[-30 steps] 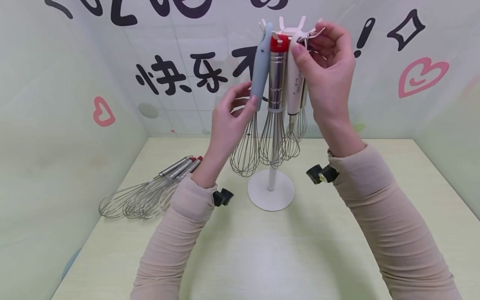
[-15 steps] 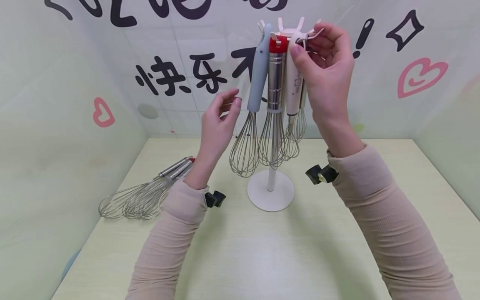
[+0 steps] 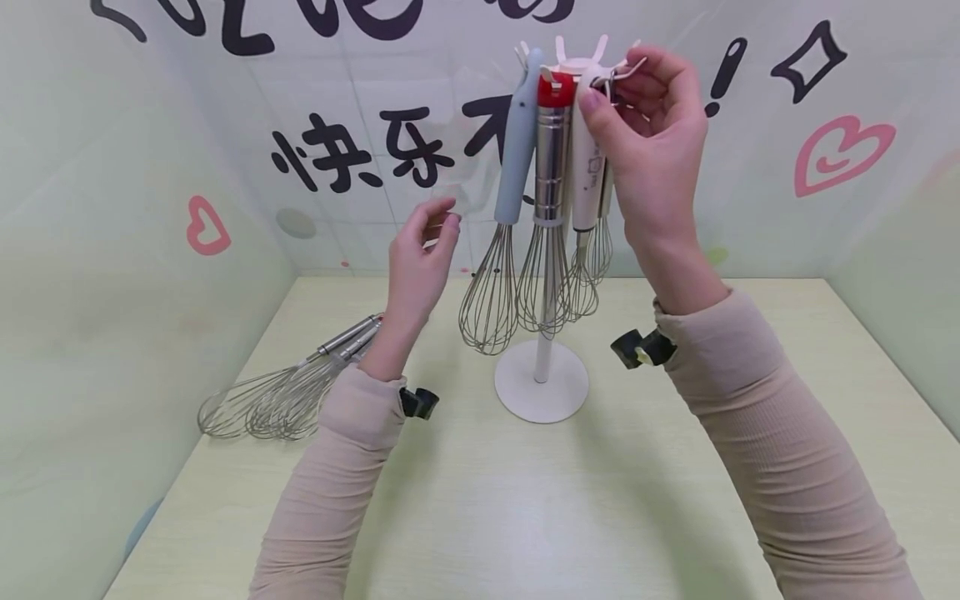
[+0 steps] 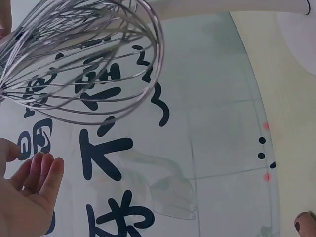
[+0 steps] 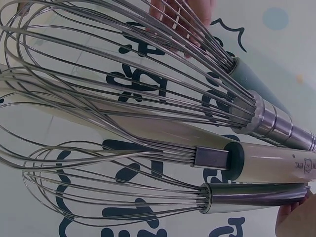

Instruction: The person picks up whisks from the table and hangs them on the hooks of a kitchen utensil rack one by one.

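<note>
4 whisks hang wires-down from the hooked top of a white stand (image 3: pixel 517 396), so their weight appears to keep the handles upright and the wire loops above the worktop (image 3: pixel 480 517). The broad round base probably serves to steady that high, lopsided load, as the whisks crowd the near side.

The right hand (image 3: pixel 662 150) works at hook height: thumb in front, fingers curled behind, seemingly pinching the top end of the steel-handled whisk (image 5: pixel 256 197) next to a hook (image 3: pixel 633 68). The thumb also overlaps the white-handled whisk (image 3: pixel 586 179), so the exact contact is hard to tell. Holding so high probably keeps the handle's end in line with the hook.

The left hand (image 3: pixel 418 262) is empty, its fingers loosely bent and spread from the thumb – apart from, and to the left of, the light-blue-handled whisk (image 3: pixel 517 150).

Relative to the right grip, the steel-handled whisk drops straight below, its wires well under the fingers; the white-handled whisk hangs just beside it, then the red-topped steel whisk (image 3: pixel 551 158). A pile of whisks (image 3: pixel 345 336) lies far lower on the worktop, partly hidden behind the left wrist.
</note>
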Available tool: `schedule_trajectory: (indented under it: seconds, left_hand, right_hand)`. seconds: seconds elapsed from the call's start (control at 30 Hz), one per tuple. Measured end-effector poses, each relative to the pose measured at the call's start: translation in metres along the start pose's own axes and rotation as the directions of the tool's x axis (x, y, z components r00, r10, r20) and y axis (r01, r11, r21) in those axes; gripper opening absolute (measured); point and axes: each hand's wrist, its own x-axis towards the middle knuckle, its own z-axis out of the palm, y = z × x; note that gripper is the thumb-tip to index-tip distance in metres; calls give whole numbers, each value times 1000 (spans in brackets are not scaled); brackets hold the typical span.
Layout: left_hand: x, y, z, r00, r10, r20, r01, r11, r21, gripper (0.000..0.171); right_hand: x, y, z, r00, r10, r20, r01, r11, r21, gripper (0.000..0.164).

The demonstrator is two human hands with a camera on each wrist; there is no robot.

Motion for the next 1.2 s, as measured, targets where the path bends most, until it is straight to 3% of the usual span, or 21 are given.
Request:
schedule_trajectory:
  seconds: [0.13, 0.47, 0.67, 0.9, 1.2]
  left_hand:
    - [1, -11, -3, 999, -36, -11, 36, 999, 9, 31]
    - [-1, -41, -12, 992, -127, -21, 129, 987, 94, 32]
    - [-2, -62, -16, 979, -206, -7, 204, 965, 167, 35]
    - [-5, -85, -21, 962, -272, -6, 265, 932, 247, 36]
    - [-9, -110, -28, 944, -331, 6, 315, 903, 291, 38]
  right_hand:
    - [-1, 1, 0, 999, -38, 10, 38, 999, -33, 32]
    - [-1, 3, -1, 999, -41, 13, 41, 999, -34, 31]
    - [-1, 1, 0, 999, -36, 10, 36, 999, -40, 31]
    - [0, -2, 1, 999, 53, -11, -53, 998, 31, 35]
    - [0, -1, 0, 999, 41, -3, -41, 999, 15, 35]
